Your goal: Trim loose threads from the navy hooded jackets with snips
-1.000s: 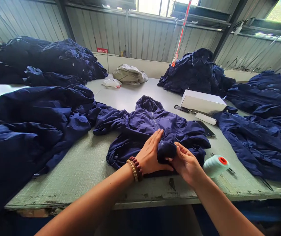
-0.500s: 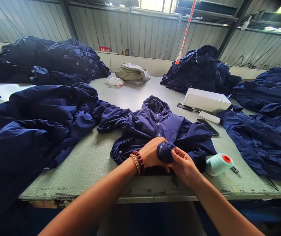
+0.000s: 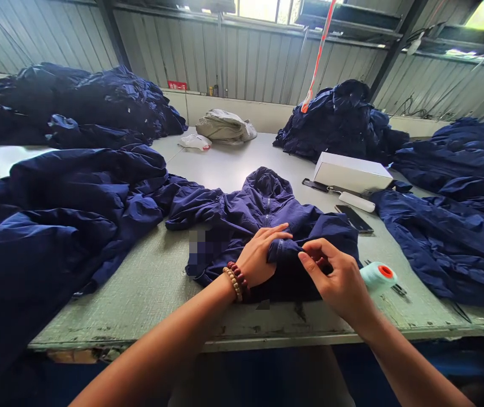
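Note:
A navy hooded jacket (image 3: pixel 242 206) lies front up on the table, its hood away from me and its zip down the middle. My left hand (image 3: pixel 256 257), with two bead bracelets at the wrist, holds a bunched fold of the jacket's lower front. Its fingers reach over the cloth, and the thumb is hidden. On the fold's right side, my right hand (image 3: pixel 337 277) pinches the edge between thumb and forefinger, the other fingers curled. Part of the zip's teeth shows on the fold. Close by my right hand lies a pale green thread cone (image 3: pixel 377 277) with an orange core.
Beyond the cone are small dark snips (image 3: pixel 399 290). A phone (image 3: pixel 354 219), a white box (image 3: pixel 352 172) and a white bar-shaped object (image 3: pixel 357 202) lie at right. Navy garments (image 3: pixel 76 192) cover the left; piles (image 3: pixel 339 121) stand behind. A red-and-white cord (image 3: pixel 318 62) hangs overhead.
My right hand has shifted right, drawing the fold's edge outward. My left fingers now show above the fold, and the folded cloth has flattened and widened. The view has shifted slightly.

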`<state>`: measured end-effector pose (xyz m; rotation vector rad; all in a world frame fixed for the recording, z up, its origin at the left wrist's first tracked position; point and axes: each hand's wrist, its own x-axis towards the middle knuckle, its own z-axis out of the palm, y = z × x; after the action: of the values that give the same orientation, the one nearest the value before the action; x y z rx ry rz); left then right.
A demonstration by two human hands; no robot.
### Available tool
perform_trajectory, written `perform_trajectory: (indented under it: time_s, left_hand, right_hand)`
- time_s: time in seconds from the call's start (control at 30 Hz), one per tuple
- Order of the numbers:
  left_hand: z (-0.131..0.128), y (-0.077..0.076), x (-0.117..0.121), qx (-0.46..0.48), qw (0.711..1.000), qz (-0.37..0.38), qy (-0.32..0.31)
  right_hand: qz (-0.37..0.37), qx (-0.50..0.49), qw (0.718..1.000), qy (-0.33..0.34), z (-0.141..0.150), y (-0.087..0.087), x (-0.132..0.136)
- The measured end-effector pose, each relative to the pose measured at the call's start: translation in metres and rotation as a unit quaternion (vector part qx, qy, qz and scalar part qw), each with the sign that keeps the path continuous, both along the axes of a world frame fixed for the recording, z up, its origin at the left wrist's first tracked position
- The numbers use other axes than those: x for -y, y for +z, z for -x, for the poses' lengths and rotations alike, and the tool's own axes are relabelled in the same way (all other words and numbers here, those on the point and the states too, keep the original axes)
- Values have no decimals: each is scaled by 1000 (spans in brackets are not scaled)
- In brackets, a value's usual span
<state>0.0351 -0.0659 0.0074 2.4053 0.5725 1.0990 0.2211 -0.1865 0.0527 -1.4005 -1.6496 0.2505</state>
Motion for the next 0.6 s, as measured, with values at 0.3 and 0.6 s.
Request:
perform_trajectory:
  time_s: [0.3, 0.6]
  left_hand:
    - [-1, -3, 1, -51, 998, 26, 3]
    - [-14, -2, 4, -7, 987, 159, 3]
  right_hand:
    - [-8, 236, 971, 44, 2, 14, -13]
    - [-27, 60, 998, 9, 5, 9, -23]
